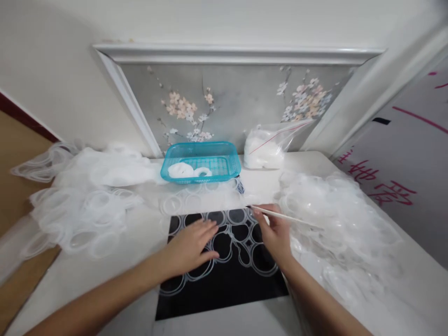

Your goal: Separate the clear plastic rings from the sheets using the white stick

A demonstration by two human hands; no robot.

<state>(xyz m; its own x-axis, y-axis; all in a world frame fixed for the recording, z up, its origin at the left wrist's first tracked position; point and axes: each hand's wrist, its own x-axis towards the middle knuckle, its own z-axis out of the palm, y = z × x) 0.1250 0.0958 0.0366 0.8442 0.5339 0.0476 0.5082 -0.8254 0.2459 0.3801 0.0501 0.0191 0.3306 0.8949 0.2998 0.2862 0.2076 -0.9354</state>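
My left hand (192,245) lies with its fingers stretched out on a translucent sheet patterned with white ring outlines (224,247). Under that sheet is a black rectangular board (224,296), which makes the rings stand out. At the board's upper right, my right hand (275,233) is closed around a thin white stick-like tool (290,217) with a dark end. The tool slants, its dark end at the sheet's far edge and its other end pointing right. I cannot make out its exact kind.
Beyond the board stands a turquoise plastic basket (201,178) with white round pieces (181,170) inside. A zip bag (264,149) with white contents sits right of it. Translucent ring-patterned sheets are heaped at left (91,205) and right (336,214). A framed floral panel (238,102) backs the table.
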